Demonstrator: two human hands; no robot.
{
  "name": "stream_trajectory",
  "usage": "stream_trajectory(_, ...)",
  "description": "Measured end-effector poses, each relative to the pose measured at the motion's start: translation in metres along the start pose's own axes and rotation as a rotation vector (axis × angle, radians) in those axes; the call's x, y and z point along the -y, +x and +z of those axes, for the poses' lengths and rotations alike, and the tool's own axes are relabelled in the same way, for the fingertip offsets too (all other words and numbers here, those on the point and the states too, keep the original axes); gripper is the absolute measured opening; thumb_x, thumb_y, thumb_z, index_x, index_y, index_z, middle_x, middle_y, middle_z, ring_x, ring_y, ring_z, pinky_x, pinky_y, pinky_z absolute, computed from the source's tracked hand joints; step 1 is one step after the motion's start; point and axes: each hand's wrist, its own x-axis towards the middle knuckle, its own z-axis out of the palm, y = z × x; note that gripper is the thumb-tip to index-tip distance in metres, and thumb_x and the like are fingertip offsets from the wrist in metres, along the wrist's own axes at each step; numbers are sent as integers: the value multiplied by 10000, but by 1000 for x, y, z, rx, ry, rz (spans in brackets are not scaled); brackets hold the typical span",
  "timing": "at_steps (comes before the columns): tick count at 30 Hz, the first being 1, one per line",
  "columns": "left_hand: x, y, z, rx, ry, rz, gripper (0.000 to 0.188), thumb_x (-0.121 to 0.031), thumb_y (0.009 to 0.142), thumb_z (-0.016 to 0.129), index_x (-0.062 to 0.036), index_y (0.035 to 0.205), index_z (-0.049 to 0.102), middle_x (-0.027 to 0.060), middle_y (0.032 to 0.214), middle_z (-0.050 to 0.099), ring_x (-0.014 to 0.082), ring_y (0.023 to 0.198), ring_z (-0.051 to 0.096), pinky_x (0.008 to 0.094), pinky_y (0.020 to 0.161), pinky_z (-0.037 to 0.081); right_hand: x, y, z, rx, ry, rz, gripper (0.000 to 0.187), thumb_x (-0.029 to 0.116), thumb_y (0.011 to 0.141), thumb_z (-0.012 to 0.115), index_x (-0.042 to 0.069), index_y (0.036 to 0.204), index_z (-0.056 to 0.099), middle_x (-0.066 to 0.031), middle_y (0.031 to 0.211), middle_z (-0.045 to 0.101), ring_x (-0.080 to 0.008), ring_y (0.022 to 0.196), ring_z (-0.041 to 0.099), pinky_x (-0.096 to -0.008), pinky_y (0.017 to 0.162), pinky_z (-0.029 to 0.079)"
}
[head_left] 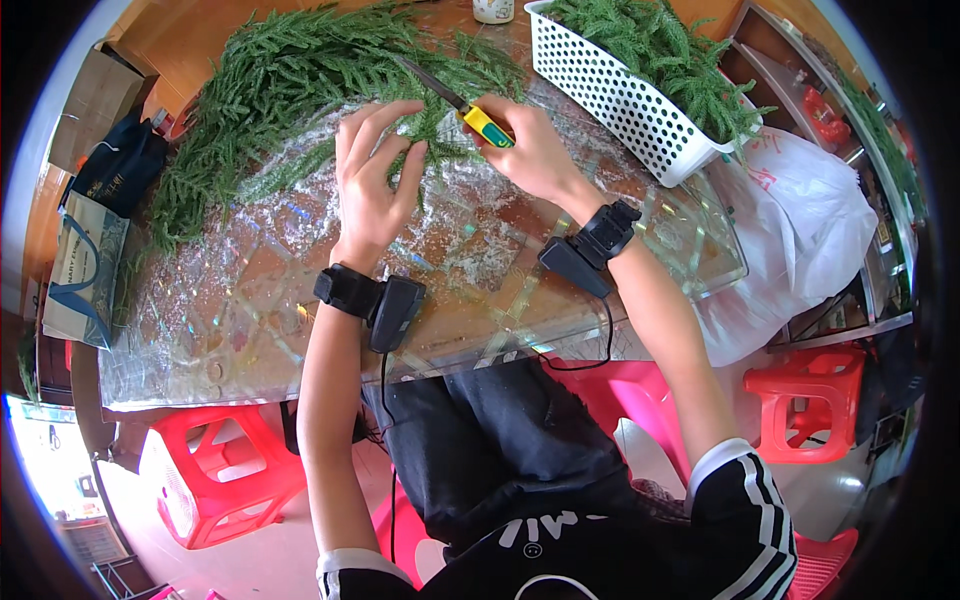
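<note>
My right hand [535, 150] is wrapped round the yellow and green handle of dark-bladed scissors [482, 122]. Their blades point up and left, over the greenery. To its left, my left hand [375, 175] has its fingers curled and its thumb bent in, closed on a green artificial pine sprig [432, 128]. The sprig sticks out past the fingertips, just below the blades; part of it is hidden by the hand. Beyond both hands lies a large heap of similar pine branches [265, 90], spread across the table's far and left side.
White flakes and green bits litter the clear-covered table [250, 340]. A white perforated basket [625, 110] full of greenery stands at far right, beside a white plastic bag [790, 220]. Red stools [220, 470] are below the table. Bags [118, 165] sit at left; cables hang from my wrist devices.
</note>
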Motion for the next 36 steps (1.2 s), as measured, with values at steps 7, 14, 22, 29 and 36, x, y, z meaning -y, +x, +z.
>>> stream_trajectory(7,3,-1,0,36,-61,1,67,-26,752,585,35,739,561,100,1063,592,304,991,487,404,866,368,1,0,-1,10,20,-23,190,-19,691,560,-13,879,535,-98,804,593,-169,717,545,-278,680,431)
stream_trajectory(14,6,-1,-1,44,-100,-11,63,-23,761,562,37,745,554,118,1054,591,308,981,491,405,864,367,0,-1,0,14,59,-52,221,-3,688,573,-24,904,533,-93,810,591,-151,729,541,-264,700,427)
stream_trajectory(22,7,-2,0,17,-113,-30,56,-20,765,556,35,756,554,120,1040,586,304,965,494,391,855,370,2,-1,-1,76,72,-38,245,22,675,554,-20,914,526,-74,787,571,-130,719,517,-257,697,417)
stream_trajectory(29,12,-4,2,-11,-71,-67,49,-16,774,567,25,801,565,113,970,586,284,904,508,379,809,382,1,-1,-3,86,89,-38,229,41,674,536,-15,896,522,-66,756,552,-128,704,506,-261,670,407)
stream_trajectory(36,14,-9,1,-17,-89,-101,62,-10,776,572,25,828,569,116,897,591,281,841,526,355,756,394,2,0,0,81,99,-47,243,51,674,530,-16,908,522,-72,747,543,-135,681,490,-264,640,396)
